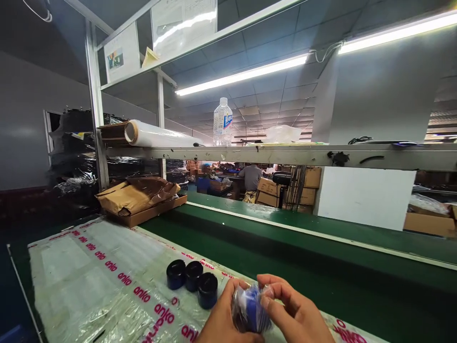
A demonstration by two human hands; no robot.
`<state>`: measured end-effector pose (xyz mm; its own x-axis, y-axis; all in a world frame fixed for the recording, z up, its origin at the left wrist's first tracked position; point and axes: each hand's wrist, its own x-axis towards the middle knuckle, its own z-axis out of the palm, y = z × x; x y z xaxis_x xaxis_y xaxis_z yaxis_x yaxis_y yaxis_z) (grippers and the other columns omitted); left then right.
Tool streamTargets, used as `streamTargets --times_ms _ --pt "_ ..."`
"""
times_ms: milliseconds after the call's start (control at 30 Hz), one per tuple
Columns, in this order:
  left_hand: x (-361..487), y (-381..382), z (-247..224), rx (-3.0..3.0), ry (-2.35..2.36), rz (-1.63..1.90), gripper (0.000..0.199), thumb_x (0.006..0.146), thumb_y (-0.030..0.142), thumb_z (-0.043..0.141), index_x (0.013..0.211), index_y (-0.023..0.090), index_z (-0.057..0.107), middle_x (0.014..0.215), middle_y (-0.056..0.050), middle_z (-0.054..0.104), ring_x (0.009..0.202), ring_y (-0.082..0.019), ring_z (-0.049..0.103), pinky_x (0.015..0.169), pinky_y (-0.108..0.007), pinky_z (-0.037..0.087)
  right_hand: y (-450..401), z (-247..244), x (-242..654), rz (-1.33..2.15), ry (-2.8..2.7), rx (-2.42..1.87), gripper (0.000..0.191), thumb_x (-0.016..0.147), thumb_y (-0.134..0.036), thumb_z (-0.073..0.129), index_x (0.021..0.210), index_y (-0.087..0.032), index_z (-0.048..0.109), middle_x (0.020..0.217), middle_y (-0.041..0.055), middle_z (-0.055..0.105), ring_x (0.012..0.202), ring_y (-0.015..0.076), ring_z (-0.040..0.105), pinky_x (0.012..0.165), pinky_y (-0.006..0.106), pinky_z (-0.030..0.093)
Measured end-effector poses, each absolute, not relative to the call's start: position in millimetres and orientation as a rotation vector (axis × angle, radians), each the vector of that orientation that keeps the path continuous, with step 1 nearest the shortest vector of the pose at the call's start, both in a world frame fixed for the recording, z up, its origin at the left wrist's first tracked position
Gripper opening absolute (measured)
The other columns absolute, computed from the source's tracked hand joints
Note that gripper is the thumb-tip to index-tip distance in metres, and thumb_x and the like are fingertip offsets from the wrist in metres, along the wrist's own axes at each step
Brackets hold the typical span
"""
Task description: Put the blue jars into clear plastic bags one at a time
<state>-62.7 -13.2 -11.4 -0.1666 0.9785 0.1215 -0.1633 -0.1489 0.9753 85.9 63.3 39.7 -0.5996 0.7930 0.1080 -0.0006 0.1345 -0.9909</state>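
Observation:
Near the bottom of the view, my left hand (224, 317) is wrapped round a small blue round piece in clear plastic film (252, 309). From the other side, the thumb and fingers of my right hand (291, 307) pinch the film. What exactly the piece is, I cannot make out. Just to the left of my hands, three dark round caps (194, 275) stand close together on the work surface, which is covered with plastic sheeting printed "anko" in pink (107, 286).
Behind the worktop runs a green conveyor belt (285, 252). A cardboard tray with brown paper (139, 200) sits at its left end. Above is a metal shelf (271, 155) with a clear bottle (223, 124) and a film roll (160, 135). A person (252, 177) is in the background.

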Motion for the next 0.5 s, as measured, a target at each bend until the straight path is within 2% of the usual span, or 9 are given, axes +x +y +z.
streamTargets --times_ms 100,133,200,267,333,433,500 --pt "-62.3 -12.4 -14.6 1.103 1.165 1.476 0.064 0.055 0.007 0.074 0.111 0.022 0.048 0.094 0.001 0.063 0.074 -0.013 0.057 0.062 -0.022 0.036 61.5 38.1 83.8 1.498 -1.714 -0.73 0.031 0.07 -0.052 0.074 0.074 -0.022 0.073 0.091 0.0062 0.073 0.079 0.026 0.07 0.07 0.029 0.056" --pt "-62.6 -12.0 -15.8 1.113 1.171 1.472 0.065 0.054 0.007 0.075 0.112 0.021 0.05 0.096 0.0 0.064 0.078 -0.015 0.058 0.064 -0.023 0.037 61.6 38.7 83.4 1.464 -1.723 -0.713 0.031 0.072 -0.053 0.072 0.074 -0.022 0.072 0.088 0.0052 0.072 0.075 0.0251 0.069 0.068 0.03 0.055" --pt "-63.5 -11.3 -18.4 1.124 1.158 1.49 0.064 0.053 0.008 0.076 0.11 0.021 0.053 0.097 0.0 0.064 0.082 -0.017 0.06 0.067 -0.024 0.039 63.9 41.5 83.7 1.369 -1.789 -0.712 0.035 0.071 -0.057 0.072 0.073 -0.022 0.071 0.093 0.0056 0.073 0.076 0.0254 0.069 0.069 0.031 0.054" --pt "-64.5 -11.4 -20.5 1.116 1.128 1.518 0.061 0.054 0.009 0.078 0.108 0.021 0.053 0.093 0.0 0.065 0.08 -0.017 0.061 0.068 -0.025 0.039 67.7 45.2 86.1 1.259 -1.785 -0.8 0.041 0.071 -0.064 0.071 0.081 -0.024 0.072 0.102 0.0063 0.073 0.086 0.0278 0.069 0.076 0.032 0.053" --pt "-65.4 -12.5 -21.8 1.106 1.109 1.555 0.062 0.054 0.009 0.08 0.108 0.021 0.053 0.094 0.0 0.066 0.08 -0.017 0.061 0.071 -0.026 0.041 69.8 47.7 90.1 1.202 -1.724 -0.902 0.048 0.075 -0.071 0.065 0.089 -0.025 0.07 0.1 0.0054 0.074 0.093 0.0288 0.067 0.078 0.032 0.051" --pt "-65.0 -14.1 -23.4 1.091 1.094 1.586 0.061 0.053 0.008 0.082 0.106 0.02 0.054 0.096 -0.001 0.067 0.084 -0.018 0.063 0.073 -0.026 0.043 66.1 44.8 94.5 1.17 -1.825 -0.961 0.05 0.081 -0.075 0.055 0.084 -0.026 0.068 0.084 0.0037 0.073 0.082 0.0275 0.066 0.071 0.034 0.049" --pt "-62.9 -13.6 -25.7 1.055 1.042 1.585 0.062 0.054 0.011 0.085 0.107 0.022 0.054 0.098 -0.001 0.068 0.088 -0.02 0.066 0.075 -0.027 0.044 61.7 37.9 94.0 1.136 -1.966 -1.023 0.052 0.077 -0.075 0.058 0.087 -0.025 0.071 0.082 0.0053 0.074 0.073 0.0279 0.066 0.068 0.036 0.048"
